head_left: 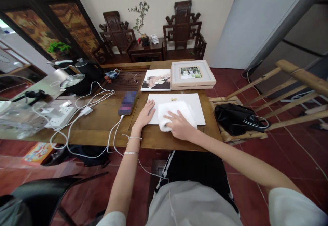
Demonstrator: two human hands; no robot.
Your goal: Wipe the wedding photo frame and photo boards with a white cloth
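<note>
A white panel (197, 113) lies flat on the wooden table, with a small gold-coloured fitting (174, 99) near its far edge. My left hand (146, 113) rests on the panel's left edge, open, its fingers stretched forward. On top of the panel is a folded, fluffy white cloth (188, 111), which overhangs the near edge a little. My right hand (179, 125) lies over this cloth with its fingers spread, pressing on it rather than gripping it. The part of the panel under the cloth is hidden.
Behind the panel lie a photo panel (156, 80) and a framed photo (192, 74) on a stack. To the left are a charging phone (127, 103), white cables, a power strip (61, 115) and a kettle (88, 70). A bamboo chair (243, 99) holding a black bag (238, 118) stands right.
</note>
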